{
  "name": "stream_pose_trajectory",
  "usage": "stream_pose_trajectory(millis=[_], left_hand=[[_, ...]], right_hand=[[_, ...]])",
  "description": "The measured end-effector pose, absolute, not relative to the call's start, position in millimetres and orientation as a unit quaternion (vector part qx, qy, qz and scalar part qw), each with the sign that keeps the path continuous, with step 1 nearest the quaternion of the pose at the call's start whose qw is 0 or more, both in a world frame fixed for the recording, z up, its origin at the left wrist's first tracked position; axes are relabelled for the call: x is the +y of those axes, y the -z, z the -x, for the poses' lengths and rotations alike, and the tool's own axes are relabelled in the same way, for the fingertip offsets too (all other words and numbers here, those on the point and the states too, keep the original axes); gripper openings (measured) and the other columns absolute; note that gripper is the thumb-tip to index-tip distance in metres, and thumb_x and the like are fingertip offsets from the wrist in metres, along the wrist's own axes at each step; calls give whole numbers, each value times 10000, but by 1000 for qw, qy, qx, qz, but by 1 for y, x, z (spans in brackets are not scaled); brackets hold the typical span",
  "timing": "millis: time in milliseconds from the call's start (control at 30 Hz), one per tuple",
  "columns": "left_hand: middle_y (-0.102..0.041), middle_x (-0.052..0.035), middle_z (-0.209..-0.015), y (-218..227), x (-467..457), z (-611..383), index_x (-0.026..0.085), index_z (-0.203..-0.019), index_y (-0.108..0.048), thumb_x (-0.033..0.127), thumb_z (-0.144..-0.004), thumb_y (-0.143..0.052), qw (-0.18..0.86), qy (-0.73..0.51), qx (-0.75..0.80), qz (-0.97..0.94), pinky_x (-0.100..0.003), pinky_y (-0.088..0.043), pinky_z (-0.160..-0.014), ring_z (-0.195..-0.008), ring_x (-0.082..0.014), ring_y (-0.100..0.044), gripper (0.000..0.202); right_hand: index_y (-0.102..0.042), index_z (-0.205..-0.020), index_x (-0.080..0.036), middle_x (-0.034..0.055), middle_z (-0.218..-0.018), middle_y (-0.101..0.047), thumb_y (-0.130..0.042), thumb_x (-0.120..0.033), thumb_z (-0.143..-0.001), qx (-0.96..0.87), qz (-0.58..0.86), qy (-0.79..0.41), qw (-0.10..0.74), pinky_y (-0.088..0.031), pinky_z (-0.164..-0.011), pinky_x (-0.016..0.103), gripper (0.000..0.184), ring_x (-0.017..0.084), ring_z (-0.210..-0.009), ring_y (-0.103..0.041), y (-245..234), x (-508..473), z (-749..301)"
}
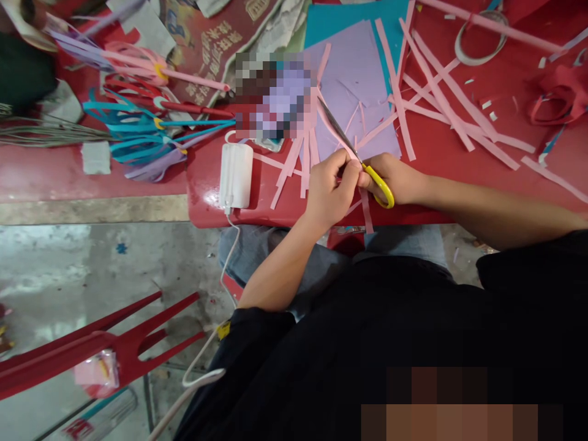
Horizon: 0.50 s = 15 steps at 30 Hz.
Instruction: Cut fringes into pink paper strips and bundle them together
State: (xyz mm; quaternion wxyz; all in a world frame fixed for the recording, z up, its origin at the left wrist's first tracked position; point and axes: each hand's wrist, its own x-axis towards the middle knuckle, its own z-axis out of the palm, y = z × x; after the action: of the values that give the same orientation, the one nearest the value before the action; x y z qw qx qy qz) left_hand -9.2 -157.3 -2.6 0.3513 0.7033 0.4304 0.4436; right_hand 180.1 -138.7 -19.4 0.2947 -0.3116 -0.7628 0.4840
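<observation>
My right hand [397, 177] is closed around the yellow-handled scissors [380, 185], whose blades point up and to the left. Close against it, my left hand [331, 187] pinches a pink paper strip [334, 127] that runs along the blades. The fingertips of both hands meet near the scissors' pivot, so the exact grip there is partly hidden. Beneath the blades lie lilac paper sheets [367, 67] on top of a teal sheet [340, 15]. Many cut pink strips [441, 101] are scattered to the right, and more hang over the table's front edge.
A white power bank [236, 177] with a cable rests left of my hands on the red table [202, 202]. Blue paper flowers [133, 131] and pink ones [133, 61] lie at the far left. A tape roll [459, 49] sits at the back right; a red stool [124, 352] stands lower left.
</observation>
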Motion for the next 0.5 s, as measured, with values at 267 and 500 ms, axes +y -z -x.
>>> stream_pose_trajectory(millis=[267,500], left_hand=[[-497,24,-639,8,-158,8,214,-747,-517,380,-1105,-546,350,-457,427,-697,-325,-343,-564,-577,-122,-467,396],[-522,4,-672,10,-158,7,219,-754,-525,462,-1117,-508,356,-456,428,-694,-339,-374,-578,-613,-140,-501,437]], right_hand=[[-433,-657,-220,-60,-545,-390,-603,-699,-1013,-757,313,-487,302,-237,-465,286,621,78,-531,-294,19,-140,-180],[-444,-654,-208,-63,-536,-389,-588,-742,-994,-760,315,-479,306,-239,-444,265,649,69,-497,-294,17,-139,-179]])
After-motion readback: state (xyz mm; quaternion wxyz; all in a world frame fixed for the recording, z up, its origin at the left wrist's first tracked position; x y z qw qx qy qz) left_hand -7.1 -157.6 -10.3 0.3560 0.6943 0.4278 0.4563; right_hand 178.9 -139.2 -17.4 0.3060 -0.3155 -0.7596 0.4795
